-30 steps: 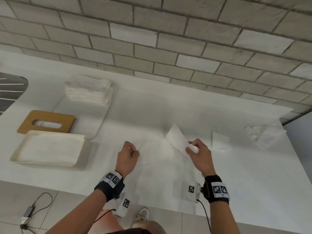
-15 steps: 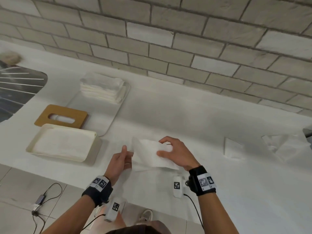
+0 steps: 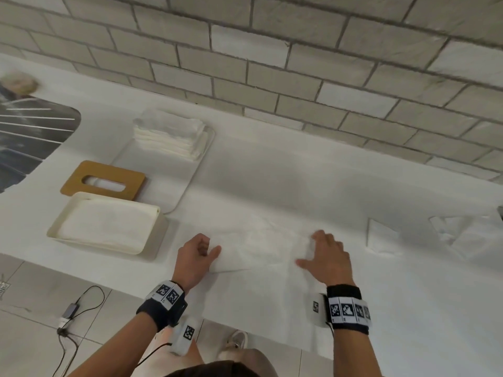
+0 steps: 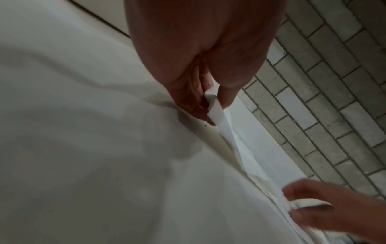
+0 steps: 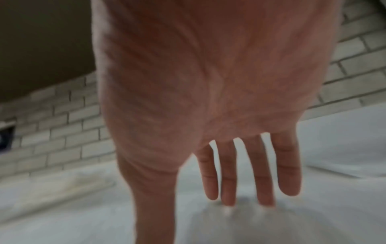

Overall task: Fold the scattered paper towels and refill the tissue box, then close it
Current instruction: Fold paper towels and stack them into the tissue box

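Note:
A white paper towel (image 3: 258,248) lies folded on the white counter in front of me. My left hand (image 3: 211,251) pinches its left edge between thumb and fingers, seen close in the left wrist view (image 4: 215,102). My right hand (image 3: 307,250) lies on the towel's right end with its fingers straight and spread, fingertips (image 5: 227,198) pressing the sheet (image 5: 250,222). To the left stands the open cream tissue box (image 3: 152,240) with towels lying inside. Its wooden lid (image 3: 76,180) with a slot rests behind it.
A pale tray (image 3: 163,186) at the back left bears a stack of folded towels (image 3: 168,134). Two more loose towels (image 3: 381,238) (image 3: 462,235) lie to the right. A dark sink (image 3: 27,137) is at far left. The brick wall (image 3: 299,77) bounds the counter.
The right hand carried the towel's raised flap over to the left, laid it down, then slid right and now presses it flat. The left hand kept hold of the left edge.

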Tool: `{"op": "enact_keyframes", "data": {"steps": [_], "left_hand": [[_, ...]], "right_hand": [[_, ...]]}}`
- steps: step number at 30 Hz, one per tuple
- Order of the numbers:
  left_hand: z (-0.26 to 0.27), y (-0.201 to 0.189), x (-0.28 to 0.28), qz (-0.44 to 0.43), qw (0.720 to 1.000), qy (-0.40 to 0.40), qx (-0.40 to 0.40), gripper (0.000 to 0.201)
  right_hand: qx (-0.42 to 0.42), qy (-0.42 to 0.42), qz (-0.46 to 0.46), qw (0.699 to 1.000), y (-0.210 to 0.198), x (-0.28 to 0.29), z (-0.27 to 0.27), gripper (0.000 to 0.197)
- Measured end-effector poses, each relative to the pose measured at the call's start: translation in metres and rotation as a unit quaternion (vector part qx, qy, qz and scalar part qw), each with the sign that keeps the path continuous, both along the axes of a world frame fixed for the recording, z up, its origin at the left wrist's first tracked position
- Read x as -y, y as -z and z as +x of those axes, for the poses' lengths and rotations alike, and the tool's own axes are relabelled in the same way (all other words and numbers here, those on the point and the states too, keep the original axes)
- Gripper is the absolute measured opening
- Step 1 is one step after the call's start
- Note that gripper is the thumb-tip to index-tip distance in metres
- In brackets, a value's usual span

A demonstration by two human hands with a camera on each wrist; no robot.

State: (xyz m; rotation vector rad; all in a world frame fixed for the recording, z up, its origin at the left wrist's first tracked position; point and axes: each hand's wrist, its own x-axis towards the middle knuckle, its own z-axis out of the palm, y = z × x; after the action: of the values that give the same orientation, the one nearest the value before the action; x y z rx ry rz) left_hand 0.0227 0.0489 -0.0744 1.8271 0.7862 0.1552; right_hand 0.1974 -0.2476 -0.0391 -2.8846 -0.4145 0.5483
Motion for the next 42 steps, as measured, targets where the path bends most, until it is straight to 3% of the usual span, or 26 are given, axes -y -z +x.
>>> {"op": "enact_keyframes", "data": {"steps": [2, 5, 8, 10, 14, 16, 19, 23, 29, 32, 39, 41, 42], "left_hand": [[-0.001, 0.003, -0.005, 0.021, 1.000, -0.007, 0.010, 0.024], [-0.001, 0.005, -0.007, 0.034, 0.999, -0.005, 0.042, 0.035], [0.000, 0.002, -0.008, 0.062, 0.997, 0.000, 0.056, 0.032], [0.000, 0.004, -0.008, 0.076, 0.996, 0.019, 0.052, 0.023], [0.000, 0.011, -0.009, 0.085, 0.995, 0.021, 0.041, 0.029], [-0.001, 0.009, -0.010, 0.071, 0.996, 0.002, 0.048, 0.031], [-0.003, 0.005, -0.012, 0.062, 0.997, -0.010, 0.052, 0.020], [-0.007, 0.001, -0.012, 0.074, 0.997, 0.011, 0.033, 0.018], [-0.008, -0.005, -0.009, 0.047, 0.998, 0.010, 0.051, 0.021], [-0.009, -0.003, -0.010, 0.026, 0.999, 0.003, 0.044, 0.016], [-0.013, -0.001, -0.013, -0.073, 0.996, 0.039, 0.037, 0.030], [-0.013, -0.004, -0.014, -0.145, 0.989, 0.025, 0.023, 0.035], [-0.013, -0.006, -0.016, -0.193, 0.981, 0.013, 0.020, 0.051]], "right_hand": [[-0.028, 0.024, -0.005, 0.999, 0.012, 0.021, -0.002, 0.065], [-0.039, 0.048, 0.125, 0.990, 0.022, 0.038, -0.006, 0.031], [-0.015, 0.051, 0.212, 0.976, 0.014, 0.044, -0.008, 0.026], [-0.012, 0.043, 0.197, 0.979, 0.006, 0.040, -0.008, 0.027], [-0.025, 0.000, -0.012, 1.000, 0.006, 0.025, -0.014, 0.071], [-0.061, 0.012, -0.020, 0.998, 0.012, 0.023, -0.014, 0.061], [-0.091, 0.059, 0.090, 0.990, 0.013, 0.029, -0.009, 0.035], [-0.054, 0.045, 0.182, 0.981, -0.026, 0.023, -0.012, 0.033], [-0.075, -0.040, 0.279, 0.957, -0.099, -0.020, -0.023, 0.020], [-0.112, -0.048, 0.367, 0.922, -0.124, -0.034, -0.028, 0.015], [-0.240, -0.087, 0.578, 0.775, -0.163, -0.072, -0.040, 0.013], [-0.244, -0.082, 0.596, 0.761, -0.158, -0.082, -0.035, 0.011], [-0.248, -0.080, 0.594, 0.761, -0.151, -0.085, -0.032, 0.009]]}}
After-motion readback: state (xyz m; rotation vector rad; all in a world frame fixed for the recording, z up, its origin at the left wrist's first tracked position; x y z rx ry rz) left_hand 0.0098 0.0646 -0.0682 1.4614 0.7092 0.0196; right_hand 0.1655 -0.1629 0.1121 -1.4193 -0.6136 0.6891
